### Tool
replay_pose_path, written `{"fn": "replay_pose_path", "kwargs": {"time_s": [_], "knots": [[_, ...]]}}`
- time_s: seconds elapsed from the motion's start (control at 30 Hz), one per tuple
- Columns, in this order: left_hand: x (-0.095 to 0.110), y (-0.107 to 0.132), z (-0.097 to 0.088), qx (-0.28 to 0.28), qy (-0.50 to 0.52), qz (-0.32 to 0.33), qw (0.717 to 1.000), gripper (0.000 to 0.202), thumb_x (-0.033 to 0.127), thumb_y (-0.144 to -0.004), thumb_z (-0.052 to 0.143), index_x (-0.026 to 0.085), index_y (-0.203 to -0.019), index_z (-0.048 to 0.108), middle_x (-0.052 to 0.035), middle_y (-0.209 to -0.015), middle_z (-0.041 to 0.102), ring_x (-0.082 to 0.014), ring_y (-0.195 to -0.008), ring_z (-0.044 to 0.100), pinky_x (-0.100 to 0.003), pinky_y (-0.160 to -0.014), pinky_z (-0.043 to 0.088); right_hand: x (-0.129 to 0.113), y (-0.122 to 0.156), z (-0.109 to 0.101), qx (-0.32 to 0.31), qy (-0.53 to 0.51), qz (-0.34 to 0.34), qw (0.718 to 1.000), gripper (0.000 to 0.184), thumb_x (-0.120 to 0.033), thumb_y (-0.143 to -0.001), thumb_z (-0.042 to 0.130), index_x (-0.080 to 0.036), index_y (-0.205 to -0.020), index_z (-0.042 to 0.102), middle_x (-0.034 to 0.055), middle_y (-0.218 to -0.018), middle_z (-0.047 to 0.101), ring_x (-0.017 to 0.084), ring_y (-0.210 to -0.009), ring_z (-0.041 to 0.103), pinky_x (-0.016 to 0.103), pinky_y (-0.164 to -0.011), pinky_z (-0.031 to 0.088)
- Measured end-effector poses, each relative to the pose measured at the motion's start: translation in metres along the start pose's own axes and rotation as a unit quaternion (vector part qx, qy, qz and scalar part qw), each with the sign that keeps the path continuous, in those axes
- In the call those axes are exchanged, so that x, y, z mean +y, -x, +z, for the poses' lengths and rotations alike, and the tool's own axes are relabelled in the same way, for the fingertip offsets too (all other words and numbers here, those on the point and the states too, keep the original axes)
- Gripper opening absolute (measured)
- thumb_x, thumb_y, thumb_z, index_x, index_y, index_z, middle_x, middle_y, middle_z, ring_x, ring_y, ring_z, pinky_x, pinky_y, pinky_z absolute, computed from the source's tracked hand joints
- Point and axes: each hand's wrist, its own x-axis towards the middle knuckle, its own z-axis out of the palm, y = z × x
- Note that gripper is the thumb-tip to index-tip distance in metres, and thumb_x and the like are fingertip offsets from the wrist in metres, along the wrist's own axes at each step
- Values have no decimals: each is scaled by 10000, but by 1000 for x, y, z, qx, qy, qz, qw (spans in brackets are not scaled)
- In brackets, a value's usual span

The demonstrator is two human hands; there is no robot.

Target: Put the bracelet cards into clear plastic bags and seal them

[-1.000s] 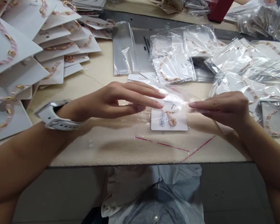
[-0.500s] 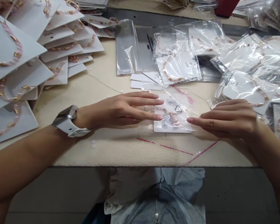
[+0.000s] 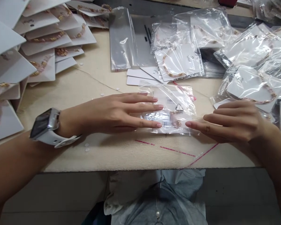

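Note:
A clear plastic bag (image 3: 187,93) lies flat on the table in front of me, with a white card and a pinkish beaded bracelet (image 3: 175,121) inside. A triangular recycling mark is printed on it. My left hand (image 3: 117,112) lies across the bag's left part, palm down, fingers stretched and slightly spread. At the bag's right edge, my right hand (image 3: 234,122) touches it with the stretched index fingertip. Its other fingers are curled, the thumb is hidden, and I see nothing held in it.
White cards with bracelets (image 3: 46,39) are piled at the left. Bagged cards (image 3: 250,84) are heaped at the right and back. Empty clear bags (image 3: 123,40) lie behind. Thin pink strips (image 3: 178,151) and small clear dots (image 3: 86,147) lie near the table's front edge.
The bag's right side now lies smoother and its outline is neater. My right index finger has stretched out while the other fingers curled. The view has shifted slightly.

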Motion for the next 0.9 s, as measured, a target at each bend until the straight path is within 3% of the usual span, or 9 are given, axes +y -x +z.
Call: {"fn": "replay_pose_path", "kwargs": {"time_s": [0.2,0.4,0.53,0.63,0.7,0.8,0.9], "knots": [[1,-1,-2,-47,-21,-32,998,470,122,-950,438,428,-1277,580,73,-1487,431,-206,-1410,360,-413,-1199,281,1,-2,-3,-68,-41,23,997,307,-192,-942,570,-351,-1202,600,-87,-578,599,53,-448,472,263,-450,315],[-2,-1,-1,-51,-32,15,998,475,151,-950,391,381,-1339,537,59,-1524,370,-203,-1424,334,-403,-1217,229,-1,-9,-7,-76,-24,-2,997,267,-131,-934,548,-288,-1131,634,-69,-552,561,71,-449,426,252,-441,307],[-4,-1,0,-46,-25,49,997,449,255,-906,487,358,-1340,544,39,-1496,426,-229,-1405,371,-409,-1218,229,-3,-12,-8,-90,5,-25,996,263,-122,-946,487,-239,-1129,634,-63,-523,510,84,-440,411,265,-439,303],[-6,1,-1,-28,6,49,998,383,331,-896,507,342,-1264,616,10,-1415,534,-232,-1334,470,-390,-1171,335,-3,-11,-8,-88,10,-23,996,280,-109,-931,473,-242,-1114,638,-67,-526,525,78,-421,396,258,-436,305],[-9,3,0,29,25,36,999,317,348,-903,494,352,-1163,675,1,-1294,635,-216,-1208,578,-359,-1068,452,-4,-8,-6,-68,-6,-16,998,264,-115,-908,486,-241,-1067,654,-61,-537,552,76,-406,381,260,-424,298],[-13,3,3,191,2,-25,981,261,327,-920,476,348,-1054,700,3,-1061,726,-183,-1001,650,-342,-935,514,-6,-5,-4,10,-25,27,999,234,-119,-851,529,-265,-954,679,-54,-570,601,73,-408,413,260,-419,300],[-16,-5,7,317,-13,-119,941,276,316,-920,483,258,-1136,645,-37,-1074,702,-179,-1011,630,-339,-915,503,-7,-7,-2,77,1,141,987,291,-92,-807,552,-301,-940,705,-60,-628,661,78,-452,501,245,-434,335]]}}
